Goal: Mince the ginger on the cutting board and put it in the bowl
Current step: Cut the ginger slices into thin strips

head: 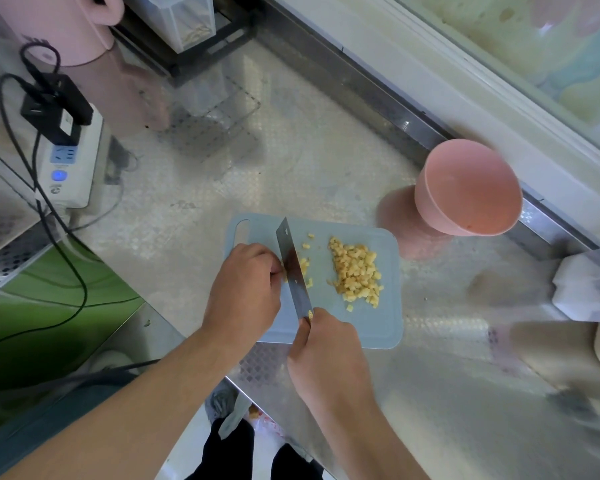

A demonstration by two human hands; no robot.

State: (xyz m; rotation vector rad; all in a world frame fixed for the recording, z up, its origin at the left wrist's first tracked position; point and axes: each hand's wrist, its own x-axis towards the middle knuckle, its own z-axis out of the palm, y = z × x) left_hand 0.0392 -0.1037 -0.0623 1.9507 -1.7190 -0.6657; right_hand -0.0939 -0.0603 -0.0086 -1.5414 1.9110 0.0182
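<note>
One pale blue plastic cutting board (368, 327) lies on a metal counter (291, 168). The right hand (326, 355) grips one steel cleaver (293, 271). The left hand (246, 289) pinches uncut ginger beside the blade. One heap of yellow minced ginger (357, 271) sits on the board. One pink bowl (468, 188) stands nearby.

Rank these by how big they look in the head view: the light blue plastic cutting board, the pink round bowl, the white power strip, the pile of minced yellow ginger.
1. Light blue plastic cutting board
2. Pink round bowl
3. White power strip
4. Pile of minced yellow ginger

The bowl and the strip look close in size; their ranking is unsure.
</note>
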